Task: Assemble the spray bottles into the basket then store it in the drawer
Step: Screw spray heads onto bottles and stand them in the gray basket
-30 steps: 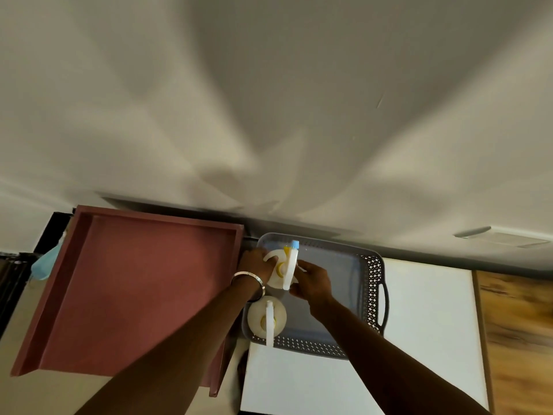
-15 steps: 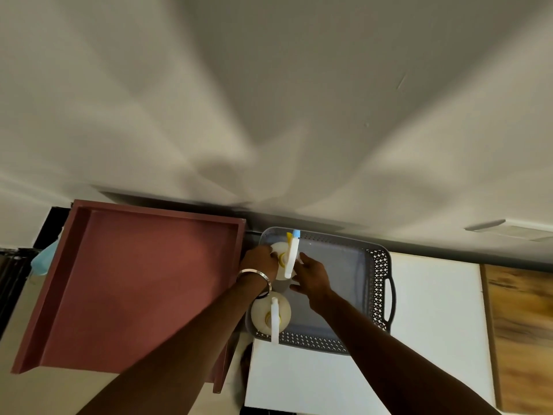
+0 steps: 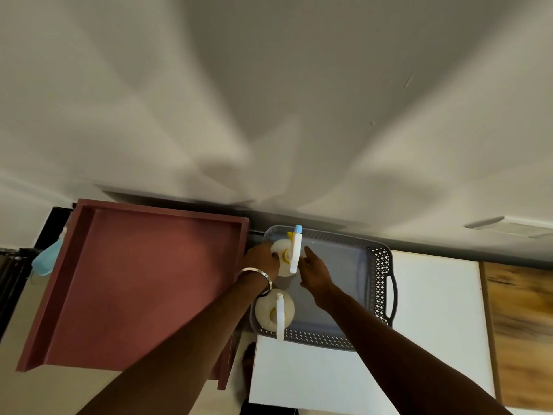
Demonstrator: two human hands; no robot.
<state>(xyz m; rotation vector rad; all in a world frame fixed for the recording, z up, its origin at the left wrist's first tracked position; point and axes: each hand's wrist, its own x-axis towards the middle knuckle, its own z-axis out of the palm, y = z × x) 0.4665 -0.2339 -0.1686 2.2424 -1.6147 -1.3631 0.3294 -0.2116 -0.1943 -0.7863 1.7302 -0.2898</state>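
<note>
A grey perforated basket (image 3: pixel 380 274) with handles sits on a white surface. Two white spray bottles stand in its left side. The far bottle (image 3: pixel 282 250) has a blue-tipped white trigger head, and my left hand (image 3: pixel 260 260), with a metal bangle on the wrist, is closed around its body. My right hand (image 3: pixel 314 269) is just right of that bottle's trigger, fingers spread, holding nothing. The near bottle (image 3: pixel 273 310) stands untouched by the front left corner. An open reddish-brown drawer (image 3: pixel 143 283) lies to the left of the basket.
A white tabletop (image 3: pixel 434 324) carries the basket; a wooden surface (image 3: pixel 520 324) adjoins it on the right. A light blue face mask (image 3: pixel 45 259) hangs left of the drawer. A pale wall fills the upper view.
My right hand has let go of the far bottle's trigger and opened beside it. My left hand stays on the bottle, which has settled deeper into the basket's far left corner.
</note>
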